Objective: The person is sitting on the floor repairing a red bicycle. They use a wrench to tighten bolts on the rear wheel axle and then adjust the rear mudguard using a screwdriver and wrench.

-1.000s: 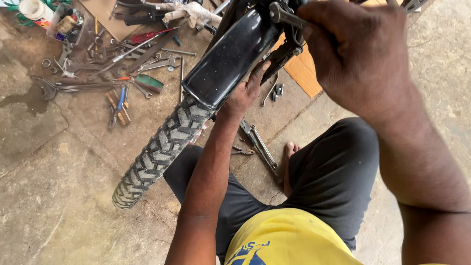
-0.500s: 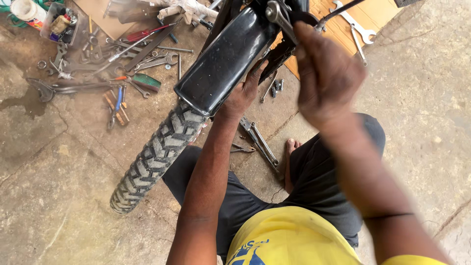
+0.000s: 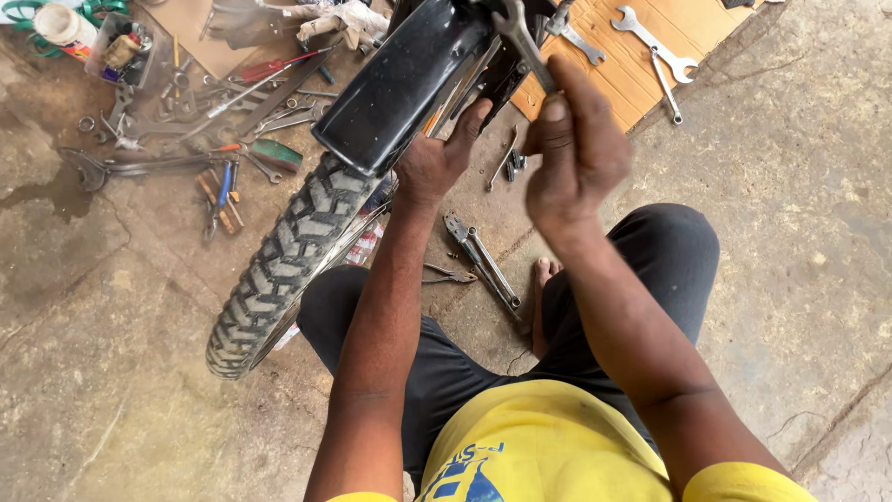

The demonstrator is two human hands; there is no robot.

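Gripping an upright spanner [image 3: 522, 42], right hand [image 3: 576, 153]; left hand [image 3: 432, 167] clasps the fender's [image 3: 400, 88] edge.

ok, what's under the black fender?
Under the black fender sits the knobby tyre, with spokes just showing beside it. The left hand reaches in at the fender's edge. The tyre's top is covered by the fender.

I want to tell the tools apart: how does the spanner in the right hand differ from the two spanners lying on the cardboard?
The spanner in the right hand is raised and gripped, its head at the motorcycle; the two spanners on the cardboard lie flat, untouched. The right hand hides part of the held one's shaft; the lying ones show whole. All are bare grey metal.
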